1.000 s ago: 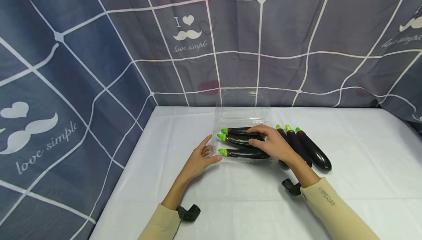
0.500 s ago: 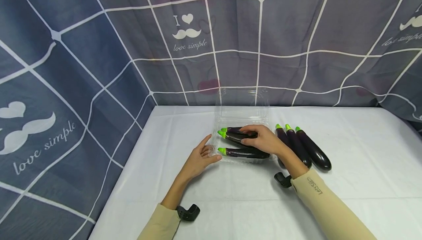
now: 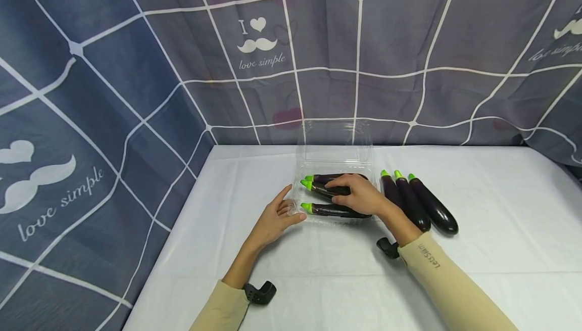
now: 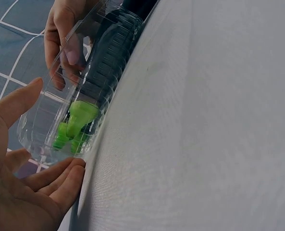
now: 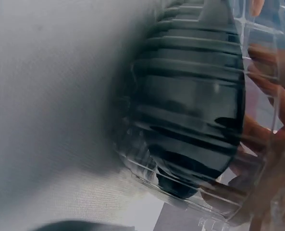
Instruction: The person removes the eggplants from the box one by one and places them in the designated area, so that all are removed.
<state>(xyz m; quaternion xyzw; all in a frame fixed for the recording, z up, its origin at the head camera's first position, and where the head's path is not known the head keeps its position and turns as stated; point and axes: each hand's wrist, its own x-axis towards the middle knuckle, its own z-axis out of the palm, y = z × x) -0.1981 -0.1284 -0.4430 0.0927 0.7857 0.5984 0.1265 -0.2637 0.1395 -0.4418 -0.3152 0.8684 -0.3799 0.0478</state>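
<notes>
In the head view, a clear plastic clamshell box (image 3: 334,156) stands with its lid up, holding three dark eggplants with bright green stem ends. My right hand (image 3: 356,194) reaches into it, thumb and fingers on either side of the middle eggplant (image 3: 320,189). Behind that lies the back eggplant (image 3: 320,177); the front eggplant (image 3: 338,210) lies along the near wall. My left hand (image 3: 273,222) rests against the box's left end. In the left wrist view, its fingers (image 4: 60,183) extend to the box's lower corner, near the green stem ends (image 4: 80,115).
To the right of the box, more eggplants (image 3: 432,204) lie side by side on the white tablecloth (image 3: 327,280), partly behind my right forearm. A grey-blue patterned curtain (image 3: 327,48) hangs behind and to the left.
My right hand has moved left and slightly toward me over the middle eggplant, whose stem end now sits closer to the back one. My left hand stays in place.
</notes>
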